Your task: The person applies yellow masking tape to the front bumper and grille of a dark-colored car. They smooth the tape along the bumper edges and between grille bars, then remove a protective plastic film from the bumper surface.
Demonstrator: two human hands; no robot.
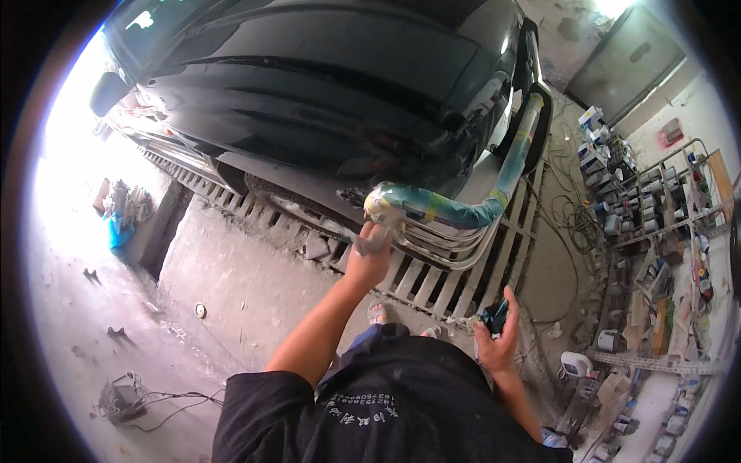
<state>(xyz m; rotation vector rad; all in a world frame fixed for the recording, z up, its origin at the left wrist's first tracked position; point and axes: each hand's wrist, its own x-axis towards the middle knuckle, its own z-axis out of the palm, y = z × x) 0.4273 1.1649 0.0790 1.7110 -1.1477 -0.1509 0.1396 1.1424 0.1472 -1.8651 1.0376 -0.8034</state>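
Observation:
A dark car (309, 92) fills the far side. Along its near corner runs a tubular metal bar (455, 208), partly wrapped in green and yellowish covering. My left hand (372, 258) reaches up to the rounded end of this bar (380, 202). Its fingers are bent there around a greyish thing, or are coated in grey dust; I cannot make out which. Lower and to the right, well apart from the car, my right hand (500, 338) grips a small dark object (494, 315) with black and teal parts. The thumb and one finger stick up beside it.
Slatted floor grating (432, 289) lies under the car's edge. Shelves with several cans (648, 204) stand along the right wall, near a coiled hose (579, 224). A blue bag (120, 228) sits at the left, and a device with a cable (123, 397) lies at lower left.

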